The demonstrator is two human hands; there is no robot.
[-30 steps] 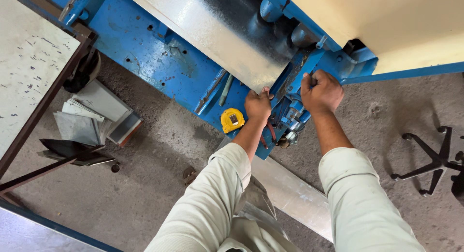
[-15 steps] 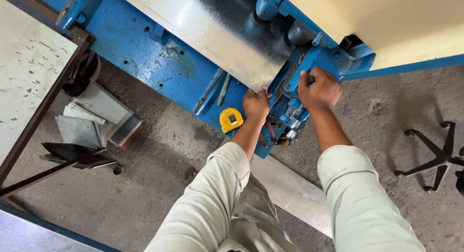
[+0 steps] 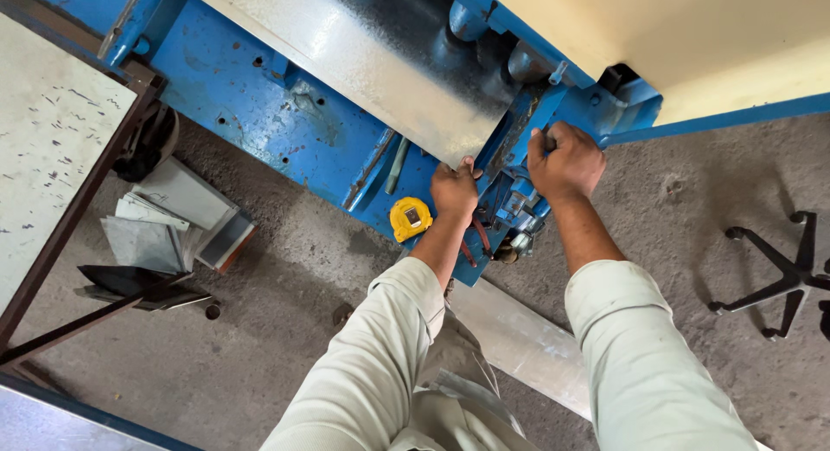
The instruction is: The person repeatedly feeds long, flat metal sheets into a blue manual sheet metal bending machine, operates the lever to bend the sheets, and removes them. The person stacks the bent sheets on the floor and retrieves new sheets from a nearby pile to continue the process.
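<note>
Leftmost, a yellow tape measure [image 3: 410, 218] lies on the blue machine [image 3: 251, 114]. Just beside it the left hand [image 3: 455, 190] rests, fingers curled, on the near edge of a dull grey metal sheet [image 3: 372, 57] that slopes across the machine. Further right, the right hand [image 3: 566, 161] is closed in a fist round a dark handle [image 3: 548, 143].

Rough grey concrete floor [image 3: 285, 347], daylight.
</note>
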